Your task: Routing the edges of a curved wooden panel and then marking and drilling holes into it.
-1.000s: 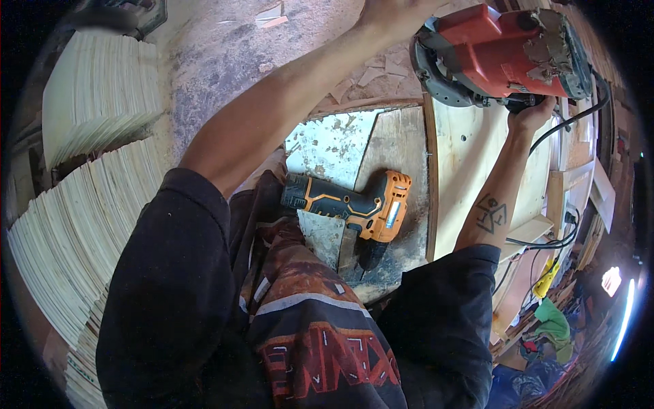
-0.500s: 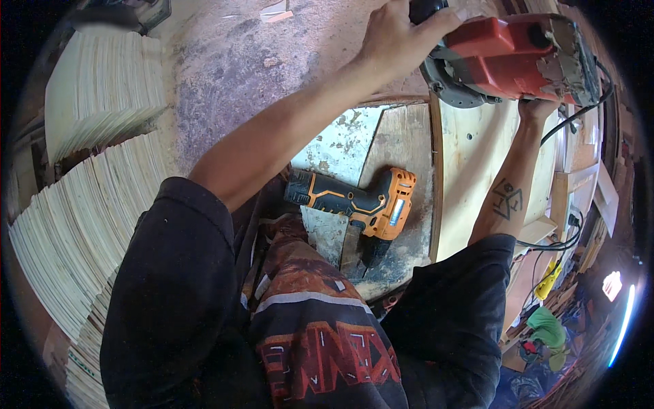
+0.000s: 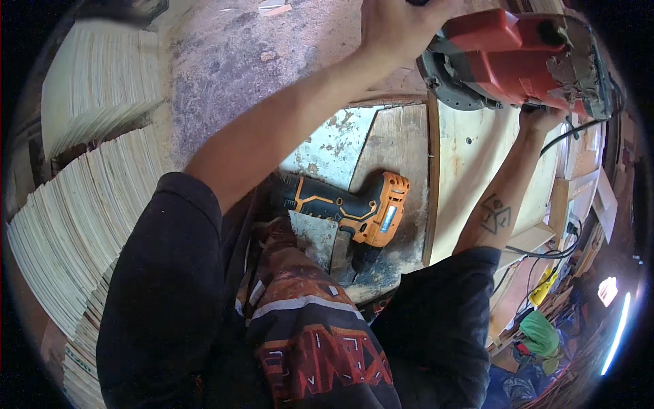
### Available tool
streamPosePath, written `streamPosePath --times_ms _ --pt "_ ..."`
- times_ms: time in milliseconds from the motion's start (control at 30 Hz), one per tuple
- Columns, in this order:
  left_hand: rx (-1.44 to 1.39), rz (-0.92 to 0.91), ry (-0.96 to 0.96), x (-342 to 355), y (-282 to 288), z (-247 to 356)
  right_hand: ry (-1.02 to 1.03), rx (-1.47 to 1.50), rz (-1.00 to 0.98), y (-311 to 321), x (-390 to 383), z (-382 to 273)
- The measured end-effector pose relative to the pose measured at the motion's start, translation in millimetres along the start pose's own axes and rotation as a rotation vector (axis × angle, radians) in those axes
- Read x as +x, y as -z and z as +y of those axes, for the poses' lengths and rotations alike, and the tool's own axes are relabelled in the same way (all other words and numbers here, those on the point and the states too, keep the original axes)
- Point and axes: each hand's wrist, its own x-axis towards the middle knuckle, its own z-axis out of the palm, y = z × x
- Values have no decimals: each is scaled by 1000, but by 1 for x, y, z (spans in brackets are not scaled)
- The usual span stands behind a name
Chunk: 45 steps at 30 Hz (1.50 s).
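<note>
Scuffed red-and-black plastic-bodied power tool [image 3: 511,58] at pale plywood panel's [image 3: 477,170] far end; probably heavy, stiff, best held two-handed. Left hand [image 3: 398,34] curls round black knob [image 3: 417,2]; right hand [image 3: 543,120] underneath, grip hidden.

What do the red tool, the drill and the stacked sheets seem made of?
Red tool: probably hard plastic; smooth, glossy shell, with scuffed grey patches.
Drill: likely moulded plastic, black and orange, judging by its shaped, vented body.
Stacked sheets: apparently thin plywood or veneer, unfinished; pale, woody edges.
</note>
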Motion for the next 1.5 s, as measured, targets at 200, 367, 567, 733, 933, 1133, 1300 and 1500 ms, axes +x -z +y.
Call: streamPosePath --times_ms 200,367,567,733,933,1133,1300,1500 --pt "0 -123 -131 40 -2 -17 98 -69 72 -10 -18 -5" --pt "-25 -185 -129 66 -7 -29 83 -39 221 -20 -23 -5" --pt "-20 -294 -61 85 -9 -36 52 -45 229 -27 -31 -12" --pt "13 -303 30 85 -8 -36 -27 -49 221 -24 -31 -14" --pt "-15 -317 59 74 -5 -35 -48 -75 156 -13 -33 -16" --pt "-3 -328 50 57 3 -22 -25 -79 153 -6 -47 -20" --pt "-103 -332 74 46 2 -19 -44 -56 114 -1 -53 -25" --pt "-50 -353 92 50 5 -7 -52 -80 115 -3 -58 -27"
